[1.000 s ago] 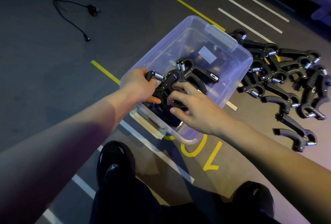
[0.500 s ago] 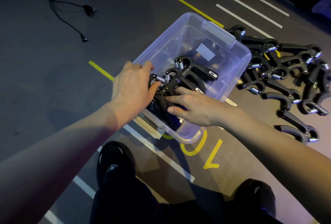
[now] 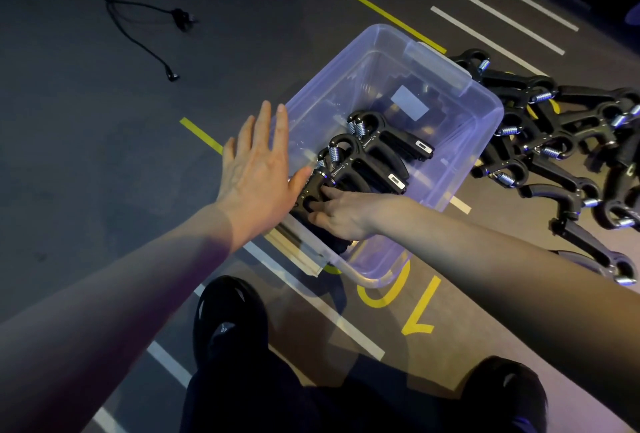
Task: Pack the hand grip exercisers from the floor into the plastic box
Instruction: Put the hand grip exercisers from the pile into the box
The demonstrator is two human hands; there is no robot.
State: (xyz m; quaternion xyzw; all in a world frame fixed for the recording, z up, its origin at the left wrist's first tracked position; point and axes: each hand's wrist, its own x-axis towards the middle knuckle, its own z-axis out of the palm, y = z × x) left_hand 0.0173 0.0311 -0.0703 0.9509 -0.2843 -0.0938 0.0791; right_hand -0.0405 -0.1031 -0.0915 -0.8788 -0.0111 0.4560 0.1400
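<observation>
The floor point(image 3: 86, 155) is dark and matt, crossed by white and yellow painted lines, with yellow numerals near the person's feet. On it sits the plastic box point(image 3: 485, 128), clear, faintly violet, rectangular with rounded corners and a moulded handle at its far end; a pale label shows through its base.

To the right of the box, touching its far corner, lies a heap of hand grip exercisers point(image 3: 571, 142): black, hard-looking, A-shaped handles joined by bright coiled steel springs, tangled over one another.

Inside the box, along the near left side, three packed exercisers point(image 3: 377, 159) lie in a row, spring ends toward the left wall, small white counter windows on two handles.

The left hand point(image 3: 256, 169) is spread flat, fingers straight, hovering above the box's left rim, its thumb by the nearest exerciser's spring end; it grasps nothing. The right hand point(image 3: 343, 211) reaches over the near rim into the box, fingers curled onto the handle of the nearest exerciser; whether they close fully round it is hard to judge, as the hand hides the underside.

A loose black cable point(image 3: 149, 7) with plug lies well apart, upper left. Two dark shoes point(image 3: 230, 315) stand at the bottom.
</observation>
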